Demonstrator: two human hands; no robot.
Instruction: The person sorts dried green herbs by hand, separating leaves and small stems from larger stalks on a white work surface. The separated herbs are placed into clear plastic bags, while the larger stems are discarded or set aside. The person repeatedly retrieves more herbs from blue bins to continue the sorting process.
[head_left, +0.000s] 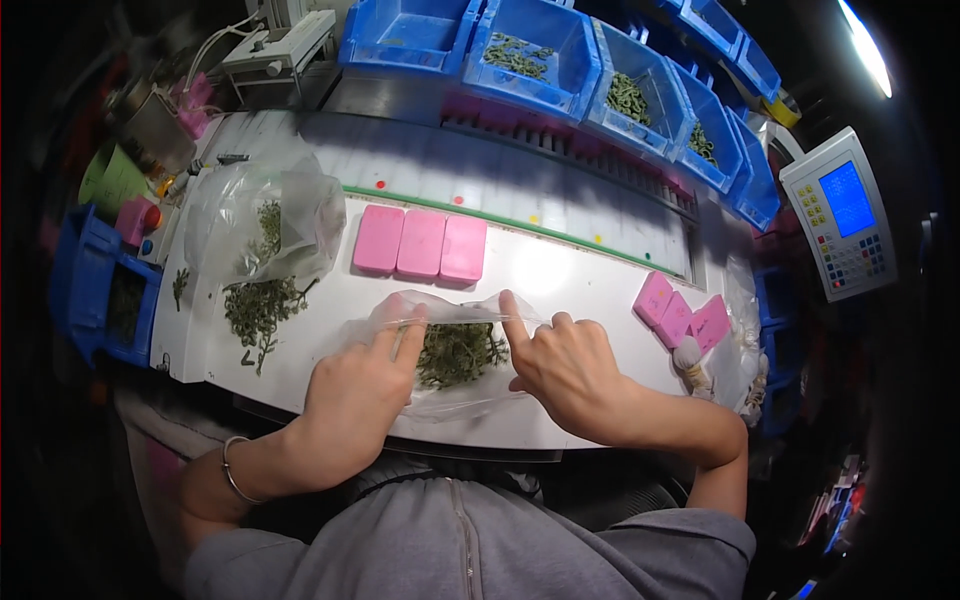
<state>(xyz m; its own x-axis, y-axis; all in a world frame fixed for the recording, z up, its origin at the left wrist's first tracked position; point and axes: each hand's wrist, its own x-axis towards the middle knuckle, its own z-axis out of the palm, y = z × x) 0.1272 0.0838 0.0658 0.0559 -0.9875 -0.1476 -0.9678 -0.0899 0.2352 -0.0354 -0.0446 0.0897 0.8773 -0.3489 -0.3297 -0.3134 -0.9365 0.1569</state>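
Observation:
In front of me on the white worktop lies a clear plastic bag [462, 404], its mouth pulled wide between my hands. Inside it sits a heap of small dark-green branched pieces [455, 357]. My left hand [350, 400] grips the bag's rim on the left, index finger stretched along the film. On the right side, my right hand [575, 378] has the rim too, its index finger pointing forward and the other fingers curled. Part of the bag is hidden beneath both hands. To the left, a second clear bag [215, 225] stands partly over a loose pile of similar green pieces [258, 315].
Three pink flat boxes [421, 243] lie side by side beyond the bag; more pink boxes [668, 308] are at right. Blue bins [530, 60] with green pieces line the back. A panel with a blue screen [838, 215] stands right; a blue bin [105, 285] sits left.

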